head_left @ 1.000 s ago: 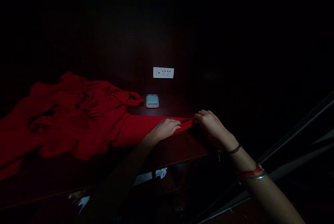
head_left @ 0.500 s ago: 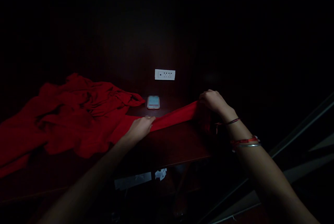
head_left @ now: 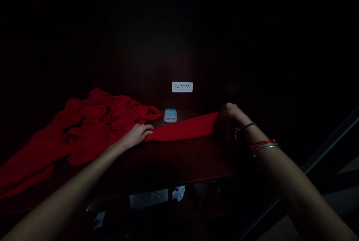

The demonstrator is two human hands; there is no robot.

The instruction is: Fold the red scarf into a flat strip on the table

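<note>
A large red cloth [head_left: 95, 132] lies crumpled over the left part of the dark table, and a narrow strip of it stretches to the right. My left hand [head_left: 138, 135] rests on the near end of that strip, fingers curled over the fabric. At the strip's right end my right hand [head_left: 232, 111] grips the cloth, its fingertips partly hidden in shadow. Between the hands the red fabric runs fairly flat and taut. Which kind of garment or sheet it is, I cannot tell.
A phone [head_left: 170, 115] with a lit screen lies behind the strip. On the dark wall is a white socket panel [head_left: 182, 87]. The table's front edge [head_left: 202, 179] runs below my hands, with pale papers [head_left: 148, 198] underneath. Much of the room is black.
My left hand has slid left along the red cloth, away from my right hand, so a longer, flatter stretch shows between them. The view has shifted slightly.
</note>
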